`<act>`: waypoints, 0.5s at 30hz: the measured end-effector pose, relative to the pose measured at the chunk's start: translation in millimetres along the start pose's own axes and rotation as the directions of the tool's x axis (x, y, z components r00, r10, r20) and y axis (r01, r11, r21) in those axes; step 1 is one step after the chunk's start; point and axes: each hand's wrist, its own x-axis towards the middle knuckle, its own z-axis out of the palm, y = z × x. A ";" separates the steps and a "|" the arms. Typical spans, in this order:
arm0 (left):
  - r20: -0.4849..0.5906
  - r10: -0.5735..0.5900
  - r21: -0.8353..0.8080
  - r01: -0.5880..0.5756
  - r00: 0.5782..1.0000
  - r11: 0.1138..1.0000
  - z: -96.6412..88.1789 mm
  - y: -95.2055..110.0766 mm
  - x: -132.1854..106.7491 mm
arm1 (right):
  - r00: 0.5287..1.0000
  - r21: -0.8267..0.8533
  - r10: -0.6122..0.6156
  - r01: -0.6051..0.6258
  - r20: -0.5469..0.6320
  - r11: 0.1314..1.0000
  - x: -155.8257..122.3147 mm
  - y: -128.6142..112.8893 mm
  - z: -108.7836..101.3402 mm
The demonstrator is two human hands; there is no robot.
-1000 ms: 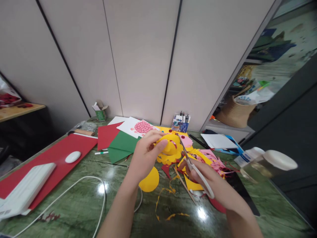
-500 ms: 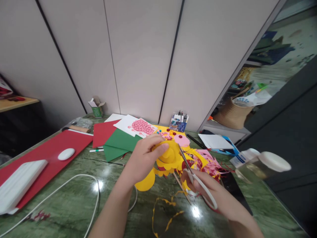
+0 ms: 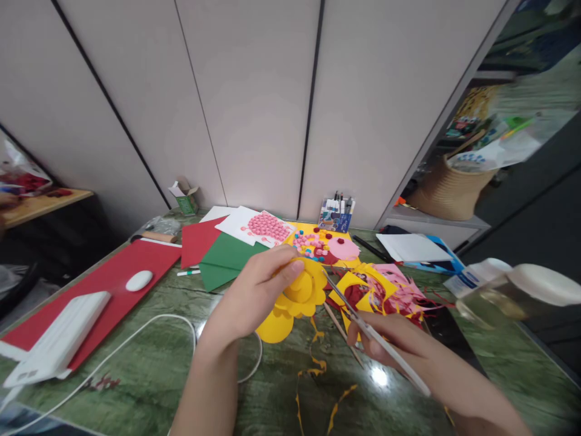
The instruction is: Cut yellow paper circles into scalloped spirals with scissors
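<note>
Between the thumb and fingers of my left hand (image 3: 261, 284) is a layered yellow paper flower (image 3: 305, 287) with a scalloped edge. White-handled scissors (image 3: 384, 342) are gripped in my right hand (image 3: 385, 339), their blades reaching to the flower's right edge. I cannot make out whether the blades touch the paper. A round yellow paper piece (image 3: 275, 326) shows below my left hand. Thin yellow paper trimmings (image 3: 313, 367) lie on the table under the flower. Beside the scissors is a pile of yellow, pink and red paper scraps (image 3: 385, 287).
Green sheets (image 3: 224, 260) and red sheets (image 3: 200, 239) lie at the back left, near a white card with pink dots (image 3: 270, 229). A power strip (image 3: 63, 333) and white cable (image 3: 149, 321) are on the left. A pen pack (image 3: 336, 213) stands behind; a clear jar (image 3: 512, 297) is at right.
The scissors in my right hand have turned, so their handles now appear edge-on. The flower is tilted differently in my left hand. The whole view has shifted slightly.
</note>
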 end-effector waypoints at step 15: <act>0.181 0.014 0.149 -0.042 0.983 0.988 -15.4 -3.4 -4.1 | 0.989 -0.165 0.106 -0.088 0.107 0.982 -2.2 3.0 -2.0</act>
